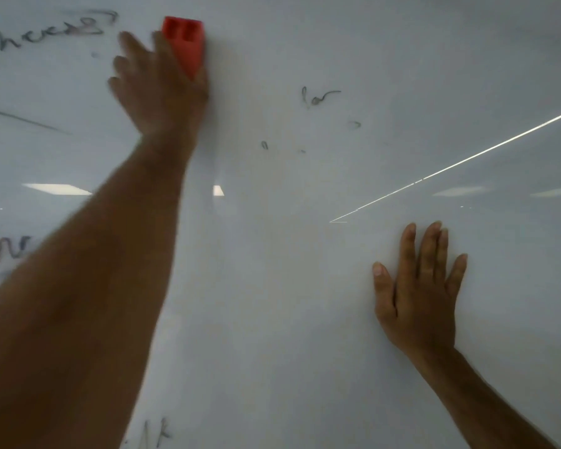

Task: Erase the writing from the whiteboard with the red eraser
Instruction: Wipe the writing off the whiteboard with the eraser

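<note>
Whiteboard [305, 286]: one, filling the view; judged roughly half cleared, the middle and the right side largely blank.

Red eraser [186, 43]: one; against the board near its upper edge, left of centre, just right of the scrawled word.

Left hand [156, 82]: one; fingers wrapped round the eraser, pressing it to the board; blurred, so the exact grip is not clear.

Right hand [418, 286]: one; fingers spread, palm flat on the board toward the lower right, holding nothing.

Writing left, as far as visible:
- scrawled word [42, 34] at the upper left corner; one
- slanted stroke [23, 119] on the left edge; one
- letters [4, 252] at the left edge, partly behind the forearm; one group
- marks [159, 432] at the lower edge; one group
- small remnants [319, 98] right of centre; about five

Task judged unfinished.
</note>
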`<action>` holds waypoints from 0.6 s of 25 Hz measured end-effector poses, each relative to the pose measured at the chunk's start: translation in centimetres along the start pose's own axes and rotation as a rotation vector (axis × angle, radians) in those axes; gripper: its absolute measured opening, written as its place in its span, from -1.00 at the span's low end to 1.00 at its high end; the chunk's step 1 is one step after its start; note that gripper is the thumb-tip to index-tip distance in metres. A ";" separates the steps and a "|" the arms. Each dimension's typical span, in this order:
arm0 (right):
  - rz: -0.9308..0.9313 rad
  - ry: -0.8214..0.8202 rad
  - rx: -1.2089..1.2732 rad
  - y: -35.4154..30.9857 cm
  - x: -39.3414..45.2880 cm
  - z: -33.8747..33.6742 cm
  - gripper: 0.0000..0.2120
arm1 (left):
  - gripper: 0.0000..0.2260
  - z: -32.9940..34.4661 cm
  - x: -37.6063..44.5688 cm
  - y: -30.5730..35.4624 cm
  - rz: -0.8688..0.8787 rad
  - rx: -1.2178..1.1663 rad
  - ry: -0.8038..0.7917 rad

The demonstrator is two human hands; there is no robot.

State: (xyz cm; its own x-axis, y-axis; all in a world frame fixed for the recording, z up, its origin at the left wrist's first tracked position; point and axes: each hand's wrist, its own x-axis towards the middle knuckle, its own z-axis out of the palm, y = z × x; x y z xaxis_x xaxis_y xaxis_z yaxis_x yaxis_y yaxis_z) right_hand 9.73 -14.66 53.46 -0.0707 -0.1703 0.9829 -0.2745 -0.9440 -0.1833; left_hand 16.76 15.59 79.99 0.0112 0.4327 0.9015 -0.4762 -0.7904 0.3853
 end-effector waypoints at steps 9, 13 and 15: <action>0.001 -0.054 -0.020 0.2 0.1 -0.1 -0.28 | -0.43 1.4 -16.5 17.2 0.766 -0.068 -0.190; 0.010 -0.053 0.008 0.0 0.2 -0.2 -0.27 | -0.39 1.4 -15.9 15.1 0.941 -0.011 -0.176; 0.017 -0.051 0.022 -0.1 0.1 -0.2 -0.27 | -0.38 1.4 -14.5 13.1 0.941 -0.007 -0.158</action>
State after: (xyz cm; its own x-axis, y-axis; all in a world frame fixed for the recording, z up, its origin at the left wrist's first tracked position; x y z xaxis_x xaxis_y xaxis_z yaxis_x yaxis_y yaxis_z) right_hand 9.59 -14.58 53.56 -0.0259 -0.1996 0.9795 -0.2520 -0.9469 -0.1996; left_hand 11.59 -1.70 72.25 -0.2604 -0.4432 0.8578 -0.3561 -0.7817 -0.5120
